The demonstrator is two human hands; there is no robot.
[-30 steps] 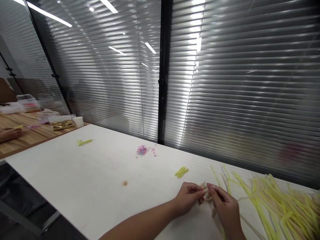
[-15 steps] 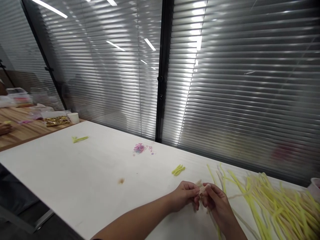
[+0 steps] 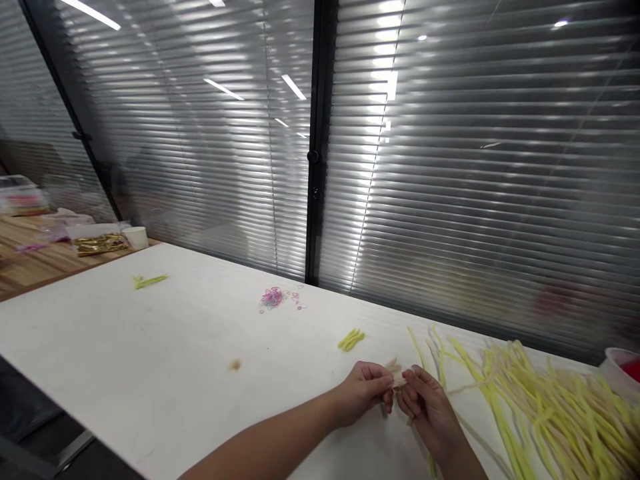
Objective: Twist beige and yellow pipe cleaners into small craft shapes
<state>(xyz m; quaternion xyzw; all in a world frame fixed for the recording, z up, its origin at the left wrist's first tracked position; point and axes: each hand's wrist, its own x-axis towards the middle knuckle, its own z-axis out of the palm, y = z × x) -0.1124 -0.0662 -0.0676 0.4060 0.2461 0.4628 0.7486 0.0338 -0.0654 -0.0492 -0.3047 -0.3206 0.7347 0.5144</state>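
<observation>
Over the table's front part, my left hand [image 3: 366, 395] pinches one side of a folded beige pipe cleaner [image 3: 394, 366]. On its other side, the fingers of my right hand [image 3: 426, 405] are closed on the same piece. Fingers cover much of it, so its full shape is hidden. Just beyond my hands lies a small folded yellow pipe cleaner bundle [image 3: 351, 339]. To the right spreads a large loose pile of yellow and beige pipe cleaners [image 3: 560, 413], some reaching close to my right hand.
Small pink, purple and blue loops, looking like rubber bands [image 3: 272, 297], lie heaped mid-table. Another bent yellow piece [image 3: 151, 281] rests farther left. A plastic tub [image 3: 617, 370] stands behind the pile. A wooden table [image 3: 55, 263] adjoins, holding a paper cup [image 3: 136, 237] and gold strips [image 3: 100, 244].
My view has turned slightly right, shifting the scene left. My hands stay together on the beige pipe cleaner; the right fingers have shifted slightly on it. More of the tub shows.
</observation>
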